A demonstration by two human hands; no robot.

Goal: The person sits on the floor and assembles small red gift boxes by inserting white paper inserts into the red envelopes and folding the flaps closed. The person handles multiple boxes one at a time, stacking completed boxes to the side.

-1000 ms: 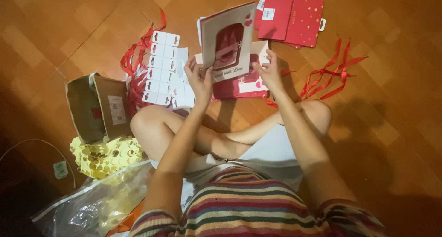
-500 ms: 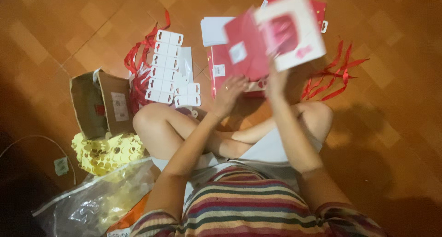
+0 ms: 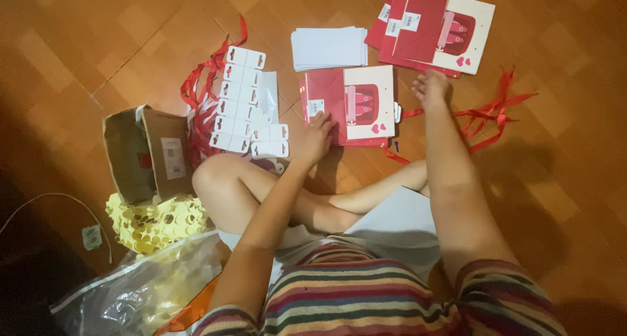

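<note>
Person wears a short-sleeved top with horizontal stripes in red, green, yellow, blue and white, plus white shorts just beyond the top's hem; arms, legs and both hands bare, no rings or watch.

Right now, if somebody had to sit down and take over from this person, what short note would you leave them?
Left hand: resting on the flat red and white paper bag on the floor ahead, holding nothing.
Right hand: empty, hovering between that bag and the far pile of bags.
Done: several bags lie stacked on the far pile.
Left: the near stack of flat bags, plain white sheets, red ribbons and white card strips lie loose.
</note>
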